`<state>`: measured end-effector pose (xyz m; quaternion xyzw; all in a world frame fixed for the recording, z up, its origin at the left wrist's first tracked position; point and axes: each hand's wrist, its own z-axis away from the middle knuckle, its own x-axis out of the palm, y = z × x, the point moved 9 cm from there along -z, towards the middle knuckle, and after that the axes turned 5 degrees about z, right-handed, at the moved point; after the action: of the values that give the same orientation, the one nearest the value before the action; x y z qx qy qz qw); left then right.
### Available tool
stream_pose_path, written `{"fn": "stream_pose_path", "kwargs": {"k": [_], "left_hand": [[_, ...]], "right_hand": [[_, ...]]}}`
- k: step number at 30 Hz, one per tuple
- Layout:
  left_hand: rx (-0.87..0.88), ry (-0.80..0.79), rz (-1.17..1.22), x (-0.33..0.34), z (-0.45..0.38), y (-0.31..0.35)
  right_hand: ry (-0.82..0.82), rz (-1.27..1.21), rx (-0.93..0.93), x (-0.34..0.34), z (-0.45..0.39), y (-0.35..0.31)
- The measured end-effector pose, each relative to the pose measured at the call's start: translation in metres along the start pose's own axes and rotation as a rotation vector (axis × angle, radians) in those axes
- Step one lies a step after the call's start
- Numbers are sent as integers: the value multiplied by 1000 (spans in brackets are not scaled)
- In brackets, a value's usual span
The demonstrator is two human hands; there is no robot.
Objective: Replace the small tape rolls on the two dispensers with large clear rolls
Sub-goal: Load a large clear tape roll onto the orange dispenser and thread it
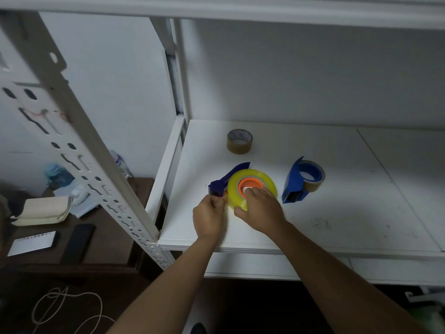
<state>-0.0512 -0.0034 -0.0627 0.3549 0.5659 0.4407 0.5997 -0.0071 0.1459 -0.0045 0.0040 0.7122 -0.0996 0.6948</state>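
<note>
A: We have the large clear roll (pixel 252 186) seated on the near dispenser (pixel 222 185) on the shelf (pixel 337 225), our right hand (pixel 261 209) clasping its rim to steady it.

B: And our left hand (pixel 209 216) pinches the tape end by the cutter, likely to thread it.

A: The second dispenser (pixel 295 186), just right, keeps its small roll (pixel 315 177). 1 removed roll (pixel 239 141) sits behind, out of our way.

No text can be read; the white card with a row of small coloured marks (pixel 32 242) on the dark wooden counter (pixel 113 237) perhaps bears print, too blurred to tell.
</note>
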Motion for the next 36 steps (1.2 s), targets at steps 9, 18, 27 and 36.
{"fn": "stream_pose_path", "kwargs": {"k": [9,18,27,36], "left_hand": [[58,-61,15,2,5,2],[53,29,-124,-4,0,8],[127,-8,-235,-1,3,12],[10,36,-225,1,-2,10]], "right_hand": [[-47,9,-21,0,-5,0],[-60,34,-45,1,-8,0],[-40,45,-63,3,-8,0],[-44,30,-85,3,-8,0]]}}
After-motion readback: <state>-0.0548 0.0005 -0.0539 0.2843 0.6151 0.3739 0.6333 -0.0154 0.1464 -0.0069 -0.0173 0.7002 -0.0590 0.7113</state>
